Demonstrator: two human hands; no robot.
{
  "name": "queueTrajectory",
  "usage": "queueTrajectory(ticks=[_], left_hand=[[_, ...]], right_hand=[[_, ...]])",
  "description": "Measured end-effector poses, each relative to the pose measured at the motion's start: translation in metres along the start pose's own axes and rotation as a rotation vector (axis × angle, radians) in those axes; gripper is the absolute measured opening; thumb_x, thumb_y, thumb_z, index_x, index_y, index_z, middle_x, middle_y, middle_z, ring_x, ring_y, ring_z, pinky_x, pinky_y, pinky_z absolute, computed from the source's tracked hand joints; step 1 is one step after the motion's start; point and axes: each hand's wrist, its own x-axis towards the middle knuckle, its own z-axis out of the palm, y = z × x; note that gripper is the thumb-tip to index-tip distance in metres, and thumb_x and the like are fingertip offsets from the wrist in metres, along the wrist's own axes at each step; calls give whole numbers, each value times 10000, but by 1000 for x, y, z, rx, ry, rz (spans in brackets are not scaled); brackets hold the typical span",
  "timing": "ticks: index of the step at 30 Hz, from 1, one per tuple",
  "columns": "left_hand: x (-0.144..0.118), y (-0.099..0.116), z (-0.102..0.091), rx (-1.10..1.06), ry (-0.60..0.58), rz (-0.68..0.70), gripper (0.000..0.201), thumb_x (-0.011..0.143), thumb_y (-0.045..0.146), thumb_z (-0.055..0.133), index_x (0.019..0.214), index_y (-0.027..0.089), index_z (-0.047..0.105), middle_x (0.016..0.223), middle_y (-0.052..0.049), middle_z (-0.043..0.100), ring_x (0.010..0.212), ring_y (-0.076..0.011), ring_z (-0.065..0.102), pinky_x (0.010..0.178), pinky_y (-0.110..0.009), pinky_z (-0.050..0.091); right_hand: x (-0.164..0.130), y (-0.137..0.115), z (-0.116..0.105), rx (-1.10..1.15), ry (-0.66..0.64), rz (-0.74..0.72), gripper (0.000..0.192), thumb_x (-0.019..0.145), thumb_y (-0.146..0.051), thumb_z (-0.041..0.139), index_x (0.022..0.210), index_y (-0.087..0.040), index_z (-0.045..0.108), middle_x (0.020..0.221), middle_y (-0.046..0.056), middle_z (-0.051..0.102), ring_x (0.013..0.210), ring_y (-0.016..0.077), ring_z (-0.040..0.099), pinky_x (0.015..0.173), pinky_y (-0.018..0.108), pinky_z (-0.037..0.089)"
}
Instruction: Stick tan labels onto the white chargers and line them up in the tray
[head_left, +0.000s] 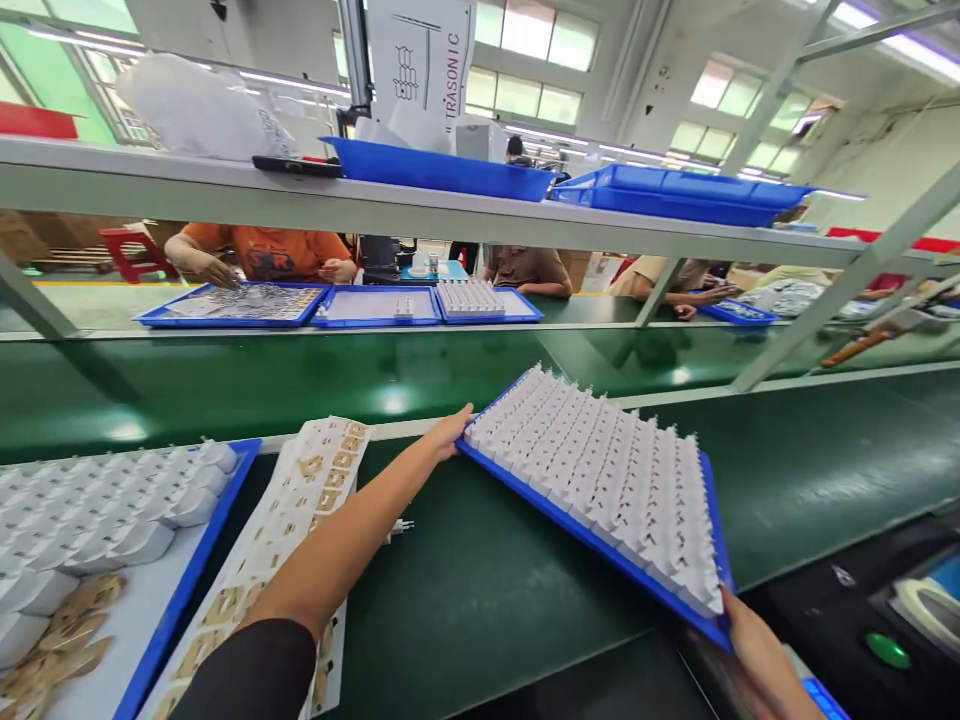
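Observation:
A blue tray [555, 515] packed with rows of white plastic plug housings [600, 470] tilts over the green work surface, held between both hands. My left hand [451, 432] is closed on its far left corner. At the near right corner, my right hand [750, 630] grips the rim, its fingers partly hidden under the tray. Below my left forearm, a small white plug [400, 530] with metal pins lies on the surface. Left of that forearm is a long white sheet [289, 500] with brown cut-out patches.
Another blue tray [191, 570] of white housings and brown pieces lies at left. A shelf [420, 205] with blue bins [442, 168] crosses above. Beyond the green belt [337, 375], several people work at trays. A green button [888, 649] and a tape roll [926, 612] sit at right.

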Motion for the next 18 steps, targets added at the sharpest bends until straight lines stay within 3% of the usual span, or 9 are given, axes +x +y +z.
queueTrajectory(ticks=[5, 9, 14, 18], left_hand=[[11, -9, 67, 53, -99, 43, 421, 959, 503, 509, 1104, 151, 689, 1282, -150, 681, 1281, -285, 576, 1049, -355, 456], [16, -7, 94, 49, -127, 116, 482, 954, 518, 515, 1279, 174, 607, 1476, -139, 528, 1416, -271, 436, 1137, -380, 373], [11, 10, 95, 41, -133, 149, 516, 1011, 506, 388, 1407, 184, 468, 1557, -163, 402, 1455, -267, 366, 1150, -435, 355], [-11, 46, 67, 49, -138, 174, 474, 996, 485, 455, 1334, 161, 525, 1484, -205, 480, 1387, -297, 447, 1128, -428, 378]], right_hand=[[-44, 44, -28, 190, 124, 235, 818, 658, -642, 581, 1425, -407, 421, 1269, 153, 670, 1092, 387, 688, 575, 498, 639], [-71, 53, -19, 218, 169, 270, 905, 700, -715, 528, 1517, -452, 239, 1443, 105, 561, 1255, 359, 588, 677, 505, 654], [-84, 42, 24, 159, 206, 184, 828, 814, -699, 398, 1543, -458, 89, 1557, 12, 431, 1402, 324, 444, 881, 544, 626], [-84, 44, 39, 11, 88, 180, 916, 827, -721, 395, 1548, -348, -30, 1627, 105, 276, 1279, 409, 568, 916, 529, 619]])
